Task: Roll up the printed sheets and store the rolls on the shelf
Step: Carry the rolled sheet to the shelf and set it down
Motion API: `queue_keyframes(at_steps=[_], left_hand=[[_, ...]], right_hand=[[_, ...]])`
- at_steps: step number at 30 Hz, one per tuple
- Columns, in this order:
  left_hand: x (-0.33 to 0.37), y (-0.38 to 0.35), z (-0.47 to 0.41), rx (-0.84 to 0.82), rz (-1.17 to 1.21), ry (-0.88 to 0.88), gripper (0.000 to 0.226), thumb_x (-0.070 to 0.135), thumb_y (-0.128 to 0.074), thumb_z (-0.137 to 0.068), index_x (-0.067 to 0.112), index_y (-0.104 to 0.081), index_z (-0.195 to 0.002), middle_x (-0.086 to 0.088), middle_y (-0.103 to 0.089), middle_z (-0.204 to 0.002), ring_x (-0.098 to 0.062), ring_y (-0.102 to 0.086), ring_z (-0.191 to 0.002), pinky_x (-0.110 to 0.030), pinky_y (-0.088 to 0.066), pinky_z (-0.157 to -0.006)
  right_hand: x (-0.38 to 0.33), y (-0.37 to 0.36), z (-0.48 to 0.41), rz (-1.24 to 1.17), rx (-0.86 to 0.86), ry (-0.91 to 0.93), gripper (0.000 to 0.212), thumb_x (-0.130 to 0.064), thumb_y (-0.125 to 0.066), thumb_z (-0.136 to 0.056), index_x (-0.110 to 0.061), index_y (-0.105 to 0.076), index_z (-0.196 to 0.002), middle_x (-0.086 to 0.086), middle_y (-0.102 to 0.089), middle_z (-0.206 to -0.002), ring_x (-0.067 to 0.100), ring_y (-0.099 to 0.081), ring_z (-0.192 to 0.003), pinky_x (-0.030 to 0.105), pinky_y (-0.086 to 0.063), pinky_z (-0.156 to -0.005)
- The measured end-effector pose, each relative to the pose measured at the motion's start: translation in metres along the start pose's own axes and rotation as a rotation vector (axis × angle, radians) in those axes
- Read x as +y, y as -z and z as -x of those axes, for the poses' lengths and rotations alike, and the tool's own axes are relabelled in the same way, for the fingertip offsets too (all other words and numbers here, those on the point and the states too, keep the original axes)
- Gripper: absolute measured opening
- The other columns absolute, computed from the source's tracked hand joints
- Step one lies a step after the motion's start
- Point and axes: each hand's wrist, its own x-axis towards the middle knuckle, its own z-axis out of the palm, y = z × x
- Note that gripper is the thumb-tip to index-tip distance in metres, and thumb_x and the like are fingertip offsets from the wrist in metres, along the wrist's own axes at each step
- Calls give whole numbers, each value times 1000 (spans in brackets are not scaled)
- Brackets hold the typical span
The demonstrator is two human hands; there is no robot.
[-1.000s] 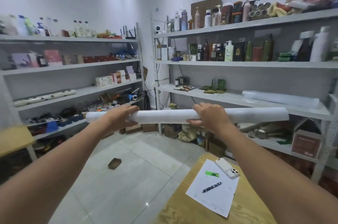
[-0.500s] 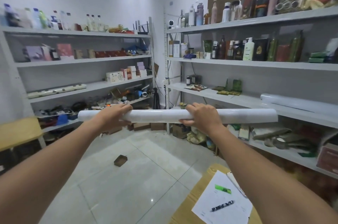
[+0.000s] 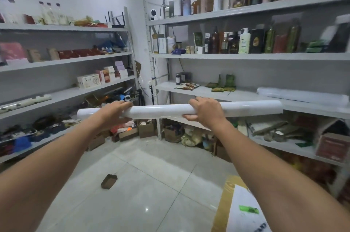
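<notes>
I hold a long white roll of sheet level in front of me at chest height. My left hand grips it near its left end, fingers curled over the top. My right hand grips it right of the middle. The roll's right end reaches the front edge of the grey right-hand shelf. A second white roll lies on that shelf board, further right. A patterned roll lies on the left shelving unit.
Bottles and boxes fill the upper boards of both shelving units. Cardboard boxes stand on the floor under the shelves. A small dark box lies on the tiled floor. A wooden table corner with a white paper is at bottom right.
The view has swung right and moved closer to the right-hand shelves. Both hands keep their grip, and the roll now sits nearer the shelf board that bears the other white roll.
</notes>
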Motion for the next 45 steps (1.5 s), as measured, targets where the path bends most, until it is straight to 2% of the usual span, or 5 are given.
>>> queue_keyframes(at_steps=[10, 14, 22, 33, 45], left_hand=[[-118, -21, -110, 75, 39, -213, 50, 12, -75, -74, 10, -54, -119, -12, -61, -111, -23, -56, -89, -39, -49, -79], [-138, -41, -138, 53, 54, -254, 47, 15, -75, -74, 12, -54, -116, -9, -60, -105, -18, -51, -84, -34, -46, -75], [-150, -74, -197, 78, 95, -379, 46, 15, -75, -73, 12, -55, -114, -8, -62, -103, -15, -49, -82, -31, -43, -73], [-159, -136, -375, 134, 108, -478, 42, 20, -75, -74, 15, -56, -112, -7, -63, -102, -13, -47, -80, -29, -40, -71], [-114, -216, -583, 113, 83, -537, 44, 29, -72, -76, 18, -52, -114, -9, -59, -101, -28, -57, -88, -42, -48, -73]], right_hand=[[-30, -56, -95, 144, -19, -175, 51, -63, -48, -82, -15, -56, -98, 3, -60, -85, 18, -50, -68, 28, -32, -57], [-32, -75, -106, 128, -39, -226, 50, -62, -51, -81, -15, -57, -98, 3, -60, -86, 15, -39, -66, 29, -32, -57], [-16, -100, -120, 214, -119, -293, 52, -65, -48, -81, -16, -57, -98, 2, -59, -81, 16, -40, -62, 28, -30, -54], [89, -188, -198, 247, -139, -357, 51, -65, -45, -83, -20, -53, -104, 1, -62, -92, 19, -57, -79, 29, -42, -62], [238, -275, -255, 336, -184, -393, 47, -60, -50, -84, -15, -53, -97, 6, -61, -88, 25, -58, -74, 30, -32, -56]])
